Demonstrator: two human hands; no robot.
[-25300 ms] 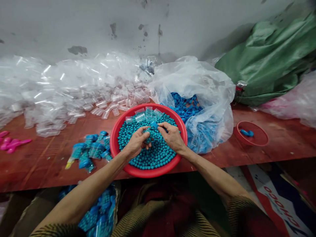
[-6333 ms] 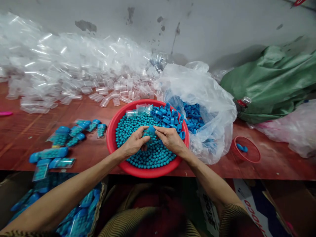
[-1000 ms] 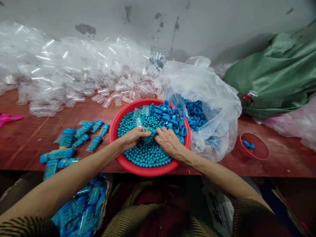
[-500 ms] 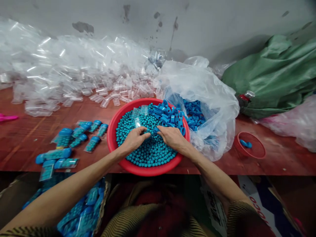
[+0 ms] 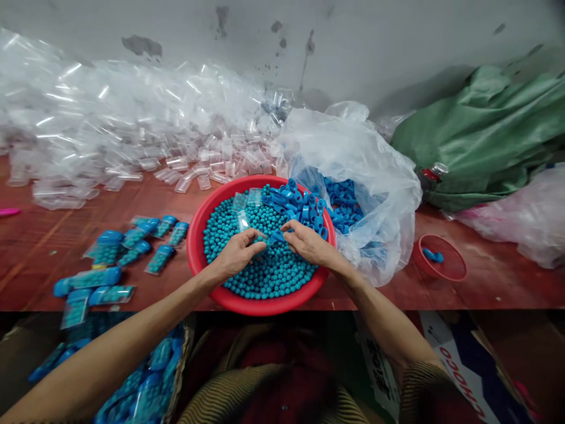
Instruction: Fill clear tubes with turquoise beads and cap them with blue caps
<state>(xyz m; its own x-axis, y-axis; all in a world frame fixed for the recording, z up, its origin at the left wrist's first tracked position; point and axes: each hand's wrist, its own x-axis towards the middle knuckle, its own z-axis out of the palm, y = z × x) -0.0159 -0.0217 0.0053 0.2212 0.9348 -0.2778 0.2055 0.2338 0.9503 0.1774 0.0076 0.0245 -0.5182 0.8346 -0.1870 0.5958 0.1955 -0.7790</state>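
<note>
Teal beads [image 5: 265, 285] fill much of a red basin [image 5: 197, 259], with a heap of blue plastic caps [image 5: 304, 203] on their far right side. Over the beads, my left hand [image 5: 241, 253] pinches what looks like a small clear plastic container, mostly hidden by the fingers. Facing it, my right hand [image 5: 306, 241] grips a blue cap [image 5: 278, 236] between thumb and fingers. The two hands are close but apart. A few empty clear containers [image 5: 242, 220] lie on the beads beyond my left hand.
Capped bead-filled containers [image 5: 159, 259] lie left of the basin; more fill a box [image 5: 188, 353] below the table edge. Clear containers [image 5: 176, 162] are piled along the wall. A plastic bag [image 5: 392, 235] of blue caps, a small red basket [image 5: 463, 268] and a green sack [image 5: 477, 129] stand right.
My hands have moved slightly apart, and the blue cap at my right fingertips shows more clearly. The whole view has shifted a little, with things sitting further left.
</note>
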